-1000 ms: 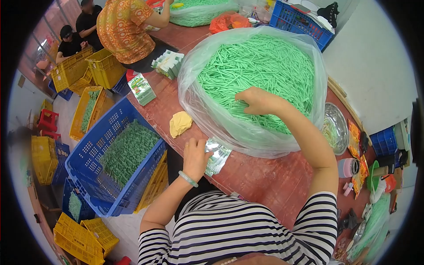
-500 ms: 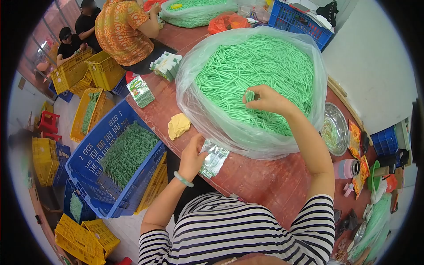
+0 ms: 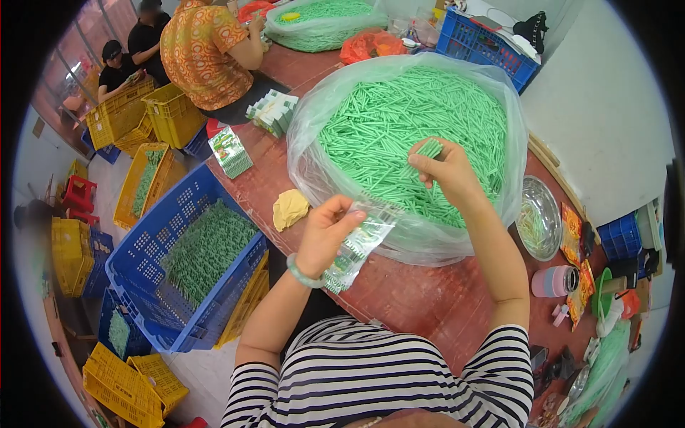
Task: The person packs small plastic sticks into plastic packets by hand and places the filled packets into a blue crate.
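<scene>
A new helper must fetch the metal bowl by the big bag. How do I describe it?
On the red table, find the big plastic bag heaped with green sticks. Just to its right sits the metal bowl, next to the orange packets. Unlike the pink bottle nearby, it is round, open and silvery, with loose pale strands inside.

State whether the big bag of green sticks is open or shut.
Open: the plastic bag is spread wide, the green sticks inside bare to view.
</scene>
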Available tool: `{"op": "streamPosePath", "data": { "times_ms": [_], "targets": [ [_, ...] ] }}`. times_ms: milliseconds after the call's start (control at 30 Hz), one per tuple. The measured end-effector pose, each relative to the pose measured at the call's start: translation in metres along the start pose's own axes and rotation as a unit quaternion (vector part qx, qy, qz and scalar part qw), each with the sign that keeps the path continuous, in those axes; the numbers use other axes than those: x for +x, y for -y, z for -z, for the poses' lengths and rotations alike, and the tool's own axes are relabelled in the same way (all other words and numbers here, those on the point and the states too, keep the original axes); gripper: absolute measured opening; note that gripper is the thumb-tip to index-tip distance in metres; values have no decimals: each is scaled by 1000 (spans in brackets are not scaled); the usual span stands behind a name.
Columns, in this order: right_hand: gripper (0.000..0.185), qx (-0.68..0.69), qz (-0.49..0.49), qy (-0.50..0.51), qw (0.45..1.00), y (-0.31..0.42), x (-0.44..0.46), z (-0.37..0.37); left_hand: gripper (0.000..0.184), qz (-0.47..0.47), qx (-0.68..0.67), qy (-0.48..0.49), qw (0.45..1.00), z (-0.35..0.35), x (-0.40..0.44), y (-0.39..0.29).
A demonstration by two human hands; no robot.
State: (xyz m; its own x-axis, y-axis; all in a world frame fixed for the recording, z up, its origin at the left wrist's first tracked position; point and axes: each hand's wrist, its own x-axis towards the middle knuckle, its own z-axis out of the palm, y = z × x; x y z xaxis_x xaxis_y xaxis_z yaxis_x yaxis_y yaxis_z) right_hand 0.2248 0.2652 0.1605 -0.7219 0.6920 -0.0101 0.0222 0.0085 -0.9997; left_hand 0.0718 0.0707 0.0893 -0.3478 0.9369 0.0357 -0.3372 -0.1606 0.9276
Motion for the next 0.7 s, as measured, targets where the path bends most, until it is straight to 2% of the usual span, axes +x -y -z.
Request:
{"op": "streamPosePath", "data": {
  "times_ms": [100, 200, 300, 467, 600, 700],
  "targets": [
    [17, 36, 23, -9, 999, 11, -12, -5, 8, -14, 18, 18, 1000, -16, 14, -1],
    [17, 69, 35, -21, 997, 20, -23, -2, 9, -71, 141, -9, 987, -18, 23, 8],
    [16, 80, 40, -16, 996, 22, -29, 1, 12, -93, 199, 6, 976, -19, 22, 6],
    [17, 53, 37, 24, 998, 21, -34, -1, 12, -97, 203, 7, 974, -23, 20, 6],
    [17, -18, 55, 52, 997, 14, -35, -3, 12, -101, 176, -6, 979, -32, 22, 4],
    [17, -37, 68, 57, 995, 10, -37, -4, 16, -59, 127, 30, 990, -38, 25, 5]
  ]
}}
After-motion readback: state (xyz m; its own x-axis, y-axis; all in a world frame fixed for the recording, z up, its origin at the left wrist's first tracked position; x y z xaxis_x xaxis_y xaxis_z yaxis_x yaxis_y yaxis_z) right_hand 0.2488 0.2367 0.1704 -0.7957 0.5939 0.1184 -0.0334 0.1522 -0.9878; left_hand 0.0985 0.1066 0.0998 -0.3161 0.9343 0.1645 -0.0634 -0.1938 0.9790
